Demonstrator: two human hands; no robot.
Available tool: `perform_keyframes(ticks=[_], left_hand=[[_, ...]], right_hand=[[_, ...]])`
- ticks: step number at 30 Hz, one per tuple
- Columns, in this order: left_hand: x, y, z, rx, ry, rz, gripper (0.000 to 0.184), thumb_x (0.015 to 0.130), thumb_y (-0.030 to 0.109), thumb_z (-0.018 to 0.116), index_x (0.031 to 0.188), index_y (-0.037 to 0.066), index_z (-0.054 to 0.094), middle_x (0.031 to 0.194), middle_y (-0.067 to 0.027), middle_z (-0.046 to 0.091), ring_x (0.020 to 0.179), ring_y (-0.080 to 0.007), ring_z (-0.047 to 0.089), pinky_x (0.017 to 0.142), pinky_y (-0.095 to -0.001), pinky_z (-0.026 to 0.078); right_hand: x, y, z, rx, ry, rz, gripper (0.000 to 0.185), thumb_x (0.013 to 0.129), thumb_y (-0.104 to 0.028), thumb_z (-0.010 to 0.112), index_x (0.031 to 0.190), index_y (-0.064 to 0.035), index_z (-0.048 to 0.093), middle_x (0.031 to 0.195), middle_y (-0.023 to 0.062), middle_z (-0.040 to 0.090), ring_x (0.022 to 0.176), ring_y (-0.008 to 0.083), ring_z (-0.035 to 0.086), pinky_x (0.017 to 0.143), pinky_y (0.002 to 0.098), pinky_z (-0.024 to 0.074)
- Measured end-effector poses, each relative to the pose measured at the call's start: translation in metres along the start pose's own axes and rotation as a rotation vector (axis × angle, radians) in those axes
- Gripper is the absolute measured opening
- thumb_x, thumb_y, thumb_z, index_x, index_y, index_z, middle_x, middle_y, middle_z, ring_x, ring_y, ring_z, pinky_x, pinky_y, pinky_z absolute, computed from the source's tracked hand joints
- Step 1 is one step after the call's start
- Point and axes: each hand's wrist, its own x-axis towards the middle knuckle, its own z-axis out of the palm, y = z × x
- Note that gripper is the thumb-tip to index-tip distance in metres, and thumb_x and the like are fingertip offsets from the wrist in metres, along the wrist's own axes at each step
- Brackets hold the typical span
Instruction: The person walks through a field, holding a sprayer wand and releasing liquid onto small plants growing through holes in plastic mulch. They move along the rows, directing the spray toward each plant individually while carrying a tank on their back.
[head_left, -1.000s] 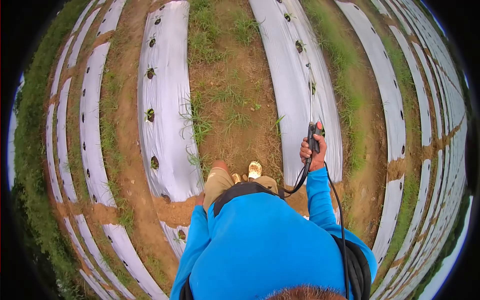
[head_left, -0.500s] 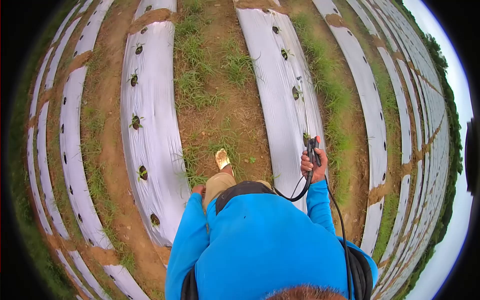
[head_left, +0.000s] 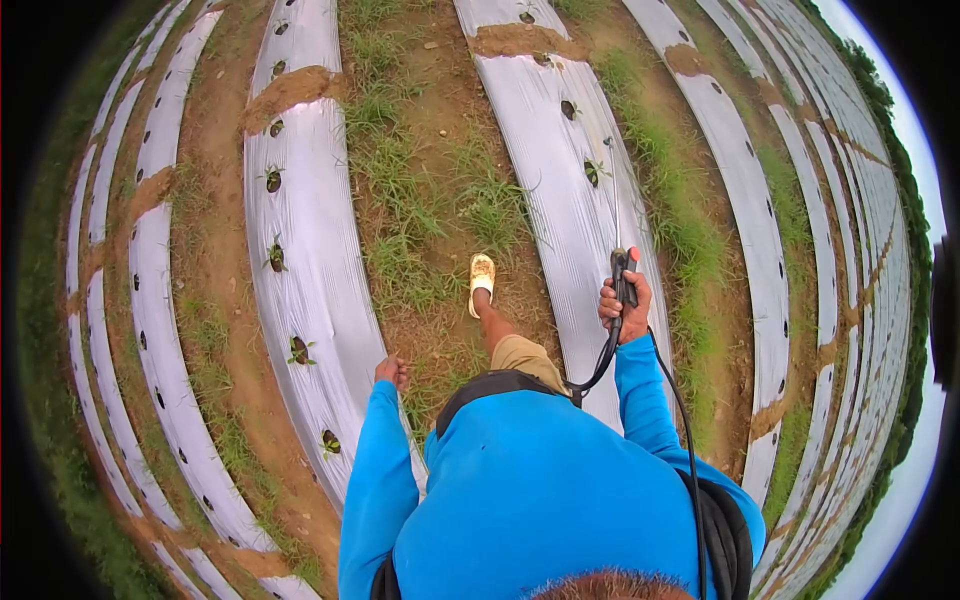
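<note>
My right hand (head_left: 626, 308) is wrapped round the black handle of a sprayer wand (head_left: 622, 275), which has a red end. A thin metal lance (head_left: 616, 212) reaches forward from it over the plastic-covered bed, ending in a small nozzle (head_left: 607, 143). Just left of the nozzle, a seedling (head_left: 592, 173) grows in a planting hole. A black hose (head_left: 603, 362) curves from the handle back towards my waist. My left hand (head_left: 392, 372) hangs low beside the left bed, fingers curled in, with nothing visible in it.
Silvery plastic mulch (head_left: 310, 230) covers long raised beds on both sides, with seedlings (head_left: 275, 256) in holes. Between them runs a dirt path with grass tufts (head_left: 395, 190), where my shoe (head_left: 482, 275) steps. Bare soil (head_left: 525, 41) breaks the right bed ahead.
I have moved forward, so the beds and seedlings slide back towards me. One foot has swung ahead. My left hand has come forward into fuller view; the right keeps hold of the sprayer wand.
</note>
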Motion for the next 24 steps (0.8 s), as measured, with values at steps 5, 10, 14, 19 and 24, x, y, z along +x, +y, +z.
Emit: perform_keyframes(ticks=[5,10,14,19,24], left_hand=[[0.022,0.002,-0.012,0.095,0.025,-0.285,0.018,0.078,0.024,0.054,0.09,0.01,0.056,0.077,-0.0039,0.055,0.061,-0.0192,0.052,0.053,-0.0398,0.041],[0.1,0.075,-0.007,0.847,-0.029,0.445,0.044,0.083,0.042,0.049,0.109,0.007,0.058,0.111,-0.0194,0.058,0.096,-0.0377,0.056,0.077,-0.0427,0.045],[0.137,0.199,0.015,0.61,0.161,0.693,0.037,0.085,0.031,0.044,0.091,-0.001,0.062,0.089,-0.023,0.063,0.083,-0.0331,0.061,0.07,-0.0427,0.046],[0.129,0.404,0.046,0.531,0.055,0.42,0.034,0.084,0.029,0.045,0.08,-0.002,0.059,0.076,-0.0192,0.062,0.065,-0.0292,0.061,0.054,-0.0413,0.046],[0.298,0.497,0.005,1.2,0.128,1.118,0.025,0.079,0.025,0.051,0.088,0.004,0.063,0.075,-0.0153,0.061,0.067,-0.028,0.058,0.06,-0.0392,0.046]], right_hand=[[0.122,-0.053,0.065,-0.006,0.038,-0.019,0.035,0.076,-0.039,0.058,0.078,-0.0056,0.047,0.06,0.0034,0.044,0.041,0.0096,0.041,0.035,0.0213,0.0345],[0.218,-0.108,0.17,-0.008,0.017,-0.028,0.033,0.078,-0.034,0.057,0.078,-0.0016,0.05,0.06,0.0046,0.048,0.041,0.0106,0.045,0.036,0.0222,0.0388],[0.29,-0.134,0.239,-0.093,0.018,-0.07,0.03,0.08,-0.033,0.055,0.08,-0.0039,0.051,0.06,0.0038,0.048,0.04,0.0101,0.044,0.035,0.0225,0.0381],[0.395,-0.161,0.313,-0.187,0.02,-0.12,0.029,0.081,-0.033,0.054,0.081,-0.0041,0.051,0.06,0.0037,0.048,0.04,0.0101,0.044,0.035,0.0224,0.0375],[0.495,-0.188,0.396,-0.173,0.068,-0.11,0.03,0.081,-0.032,0.054,0.083,-0.0028,0.051,0.06,0.004,0.049,0.039,0.0104,0.043,0.035,0.0223,0.0374]])
